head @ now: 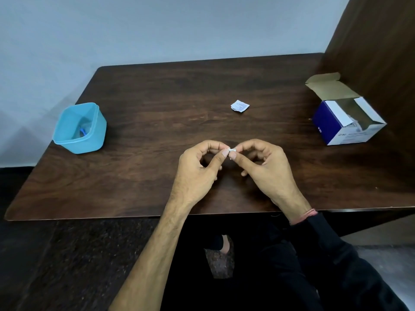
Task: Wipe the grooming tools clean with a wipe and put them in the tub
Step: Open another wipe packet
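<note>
While pinched between both hands (pixel 231 163), the wipe (pixel 232 150) sits crumpled — small, white.

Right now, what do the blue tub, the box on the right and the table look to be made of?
The tub looks like translucent light-blue plastic: its contents show faintly through the walls, and the rim is moulded. The box looks like printed cardboard, glossy blue and white outside, with plain brown inner flaps. The table shows dark wood grain with a smooth sheen; whether solid wood or laminate, I cannot tell.
</note>
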Available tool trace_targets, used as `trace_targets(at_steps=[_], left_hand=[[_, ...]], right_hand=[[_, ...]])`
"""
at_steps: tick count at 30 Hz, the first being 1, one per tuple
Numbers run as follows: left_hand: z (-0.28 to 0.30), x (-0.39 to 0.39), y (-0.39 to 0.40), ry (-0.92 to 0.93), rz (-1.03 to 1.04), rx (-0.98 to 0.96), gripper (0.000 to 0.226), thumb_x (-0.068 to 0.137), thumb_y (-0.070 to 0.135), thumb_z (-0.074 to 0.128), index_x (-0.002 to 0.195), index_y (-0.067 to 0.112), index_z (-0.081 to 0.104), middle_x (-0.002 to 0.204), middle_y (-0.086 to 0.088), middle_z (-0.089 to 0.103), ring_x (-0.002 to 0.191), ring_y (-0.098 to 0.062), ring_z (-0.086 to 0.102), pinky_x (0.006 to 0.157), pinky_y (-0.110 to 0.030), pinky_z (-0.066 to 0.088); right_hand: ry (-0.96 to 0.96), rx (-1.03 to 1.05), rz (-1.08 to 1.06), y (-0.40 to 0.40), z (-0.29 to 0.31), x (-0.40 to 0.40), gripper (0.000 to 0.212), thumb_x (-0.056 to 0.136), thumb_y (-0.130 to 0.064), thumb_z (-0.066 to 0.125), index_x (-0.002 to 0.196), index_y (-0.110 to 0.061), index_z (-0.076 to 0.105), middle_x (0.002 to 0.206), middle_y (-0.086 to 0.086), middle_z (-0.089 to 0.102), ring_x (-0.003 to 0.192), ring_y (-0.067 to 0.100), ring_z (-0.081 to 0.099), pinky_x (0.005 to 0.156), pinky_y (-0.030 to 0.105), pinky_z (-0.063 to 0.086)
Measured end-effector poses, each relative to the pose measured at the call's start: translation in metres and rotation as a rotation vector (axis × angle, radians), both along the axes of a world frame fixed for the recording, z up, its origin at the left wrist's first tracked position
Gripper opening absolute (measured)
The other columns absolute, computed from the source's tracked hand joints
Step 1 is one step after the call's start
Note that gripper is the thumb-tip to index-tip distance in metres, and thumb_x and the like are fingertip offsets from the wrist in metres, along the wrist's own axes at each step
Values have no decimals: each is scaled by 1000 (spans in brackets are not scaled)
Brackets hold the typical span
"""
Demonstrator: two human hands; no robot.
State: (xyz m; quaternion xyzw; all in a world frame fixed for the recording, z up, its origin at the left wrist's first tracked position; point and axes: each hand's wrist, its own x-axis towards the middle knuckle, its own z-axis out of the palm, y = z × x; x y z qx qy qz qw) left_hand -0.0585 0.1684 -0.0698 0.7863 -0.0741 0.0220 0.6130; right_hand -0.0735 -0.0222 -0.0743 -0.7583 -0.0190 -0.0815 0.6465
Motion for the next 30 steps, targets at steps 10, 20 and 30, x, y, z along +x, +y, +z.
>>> trace_targets(at_steps=[10, 20, 30], left_hand=[[4, -1, 0, -9, -54, -35, 24, 100, 24, 84, 122, 29, 75, 102, 8, 83, 77, -35, 70, 62, -43, 63], [-1, 3, -3, -38, -2, 42, 27, 98, 20, 84, 112, 31, 64, 95, 10, 83, 66, -34, 63, 66, -51, 62], [14, 62, -23, -19, 43, 178, 27, 95, 30, 84, 113, 38, 66, 93, 24, 81, 64, -8, 61, 79, -45, 63]], right_hand=[[-20, 50, -25, 0, -5, 2, 13, 97, -13, 84, 109, -19, 81, 97, 3, 82, 71, 15, 73, 58, 30, 59], [31, 22, 18, 2, -3, 6, 5, 104, -16, 76, 103, -20, 79, 100, 1, 81, 74, 13, 71, 54, 29, 56], [45, 8, -50, -15, 8, 69, 8, 103, -14, 78, 98, -21, 79, 96, 4, 77, 68, 11, 67, 50, 29, 58]])
